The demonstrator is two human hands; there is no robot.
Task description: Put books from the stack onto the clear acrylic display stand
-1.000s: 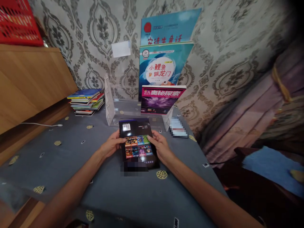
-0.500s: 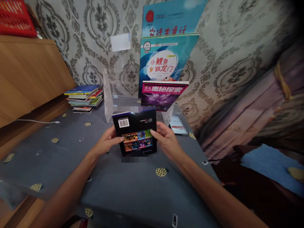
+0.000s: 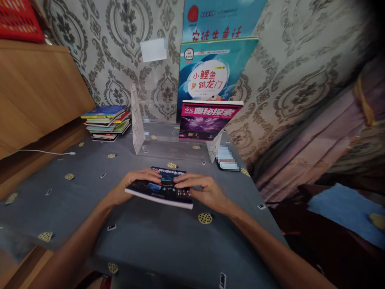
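Head view: the dark-covered paperback (image 3: 164,193) is gripped from both sides, cover up, between left hand (image 3: 129,184) and right hand (image 3: 208,193); the clear acrylic book rack (image 3: 136,126) is seen beyond both. Pressure is best shared evenly and kept light, so the paperback isn't twisted or creased.

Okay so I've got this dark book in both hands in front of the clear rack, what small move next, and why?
I'd perhaps tip the dark book upright, raising its far edge. Your left hand and right hand hold it nearly flat, cover up, whereas the purple book and teal book stand propped in the clear rack, covers facing you.
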